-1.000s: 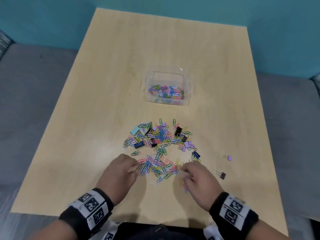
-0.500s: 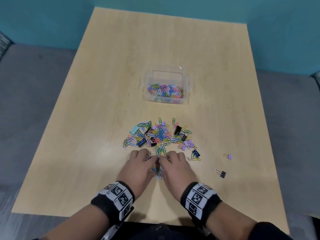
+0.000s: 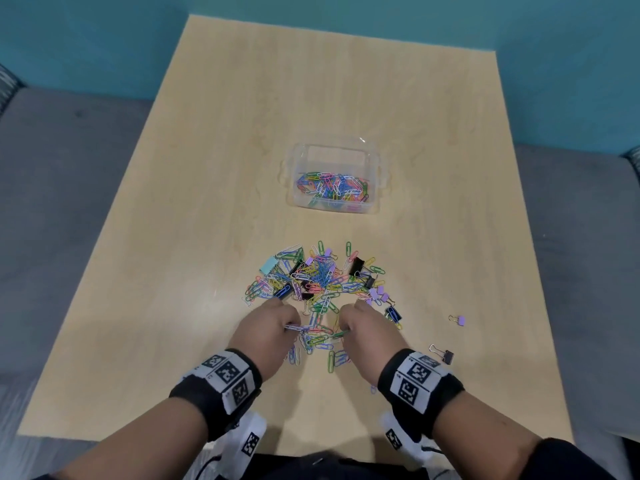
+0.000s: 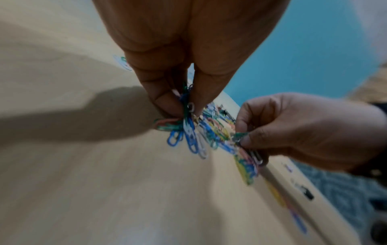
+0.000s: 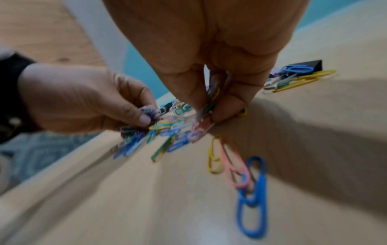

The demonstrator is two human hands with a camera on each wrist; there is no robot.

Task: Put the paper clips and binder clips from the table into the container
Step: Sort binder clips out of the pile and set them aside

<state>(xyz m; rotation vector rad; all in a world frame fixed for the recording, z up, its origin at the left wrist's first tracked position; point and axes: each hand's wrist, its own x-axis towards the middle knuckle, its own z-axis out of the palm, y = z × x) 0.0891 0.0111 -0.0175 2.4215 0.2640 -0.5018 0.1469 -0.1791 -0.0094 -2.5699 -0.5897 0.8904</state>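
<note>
A heap of coloured paper clips and binder clips (image 3: 318, 282) lies on the wooden table (image 3: 207, 202), nearer than the clear plastic container (image 3: 334, 181), which holds several paper clips. My left hand (image 3: 273, 332) pinches a bunch of paper clips (image 4: 186, 131) between thumb and fingers at the heap's near edge. My right hand (image 3: 363, 332) pinches another bunch of paper clips (image 5: 201, 126) just to its right. A tangle of clips (image 3: 317, 337) hangs between the two hands. Loose clips (image 5: 251, 190) lie below them on the table.
Two stray binder clips lie to the right, a purple one (image 3: 458, 319) and a black one (image 3: 443, 355). A grey sofa (image 3: 62, 202) flanks the table on both sides. A teal wall (image 3: 346, 15) stands behind.
Both hands swept together at the heap's near edge, closed on clips, and have now drawn slightly apart and lifted with bunches pinched.
</note>
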